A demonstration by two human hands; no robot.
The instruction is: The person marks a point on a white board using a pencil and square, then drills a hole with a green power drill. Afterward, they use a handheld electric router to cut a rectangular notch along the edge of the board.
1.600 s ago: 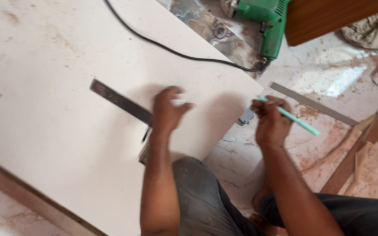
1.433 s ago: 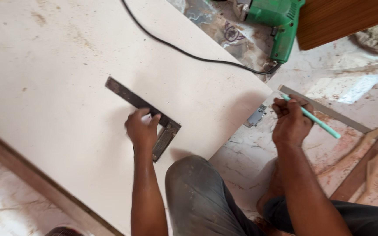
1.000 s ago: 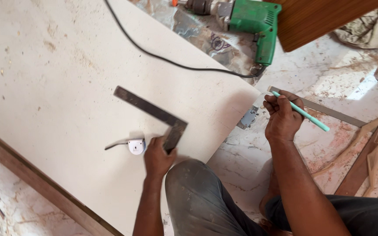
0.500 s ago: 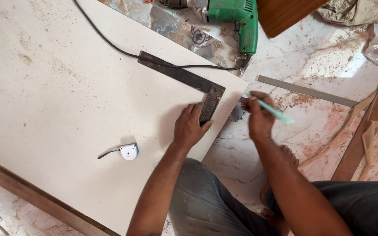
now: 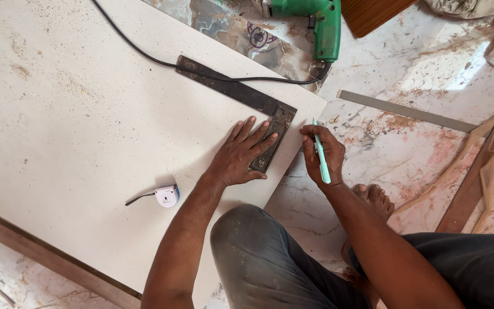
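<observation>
A large off-white board [image 5: 75,114] lies on the floor. A dark metal try square [image 5: 230,86] rests at its far right corner, the thick stock along the right edge. My left hand [image 5: 241,151] lies flat with spread fingers, pressing on the stock. My right hand [image 5: 322,153] grips a light green pencil [image 5: 319,154], its tip up by the corner of the square. A small white tape measure [image 5: 166,195] lies on the board to the left of my left forearm.
A green power drill [image 5: 315,20] lies beyond the board, its black cord [image 5: 144,54] crossing the board and square. A grey metal strip [image 5: 407,110] and wooden battens [image 5: 487,154] lie on the marble floor at right. My knee [image 5: 247,246] and bare foot [image 5: 373,197] are near the board edge.
The square has gone from the board's middle to its far right corner under my left hand. The tape measure was left on the board. My right hand brought the pencil to the square.
</observation>
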